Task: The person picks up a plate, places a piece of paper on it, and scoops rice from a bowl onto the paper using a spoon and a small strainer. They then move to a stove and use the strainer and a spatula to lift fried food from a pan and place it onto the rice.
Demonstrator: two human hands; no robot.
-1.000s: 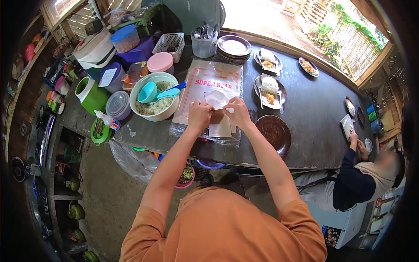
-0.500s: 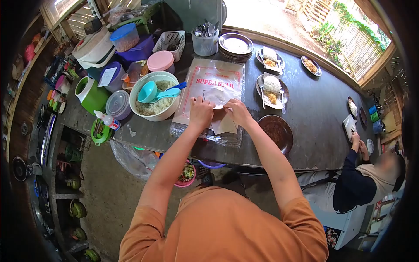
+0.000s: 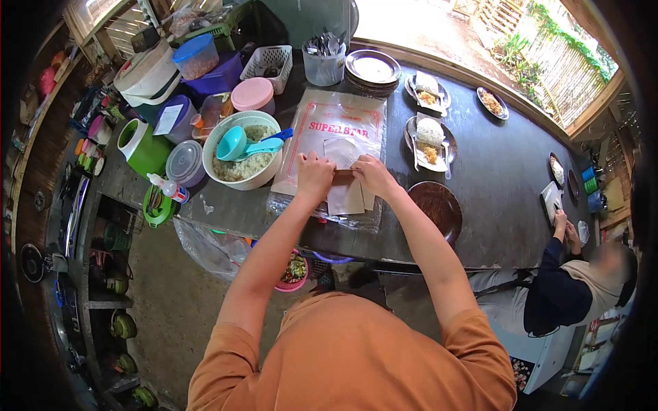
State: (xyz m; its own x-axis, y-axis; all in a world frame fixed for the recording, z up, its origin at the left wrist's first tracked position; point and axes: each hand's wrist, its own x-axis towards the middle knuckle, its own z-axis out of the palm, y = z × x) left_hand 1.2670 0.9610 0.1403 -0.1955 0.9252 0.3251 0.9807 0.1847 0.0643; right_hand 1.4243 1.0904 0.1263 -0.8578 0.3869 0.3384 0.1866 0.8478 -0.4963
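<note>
My left hand [image 3: 315, 176] and my right hand [image 3: 373, 175] are closed on opposite sides of a sheet of food wrapping paper [image 3: 345, 199]. A brown strip of it shows between my fingers, with pale paper above and below. Under it lies a flat plastic pack [image 3: 336, 113] printed "SUPER STAR" in red. Left of my left hand stands a white tub of rice [image 3: 226, 175], with a turquoise scoop [image 3: 232, 142] and turquoise spoon [image 3: 262, 148] on top. Beyond my right hand is a bare brown plate [image 3: 435, 211].
Plates with rice and orange-brown food [image 3: 430, 142] stand to the right, near a plate stack [image 3: 372, 66]. A cutlery tub [image 3: 323, 63] is at the back. Lidded containers [image 3: 185, 164] crowd the left. At far right a person [image 3: 555, 294] works over a white board [image 3: 550, 200].
The paper between my hands has shifted: a brown strip now shows between my fingers, and more pale paper lies flat below. Both hands stay in nearly the same place.
</note>
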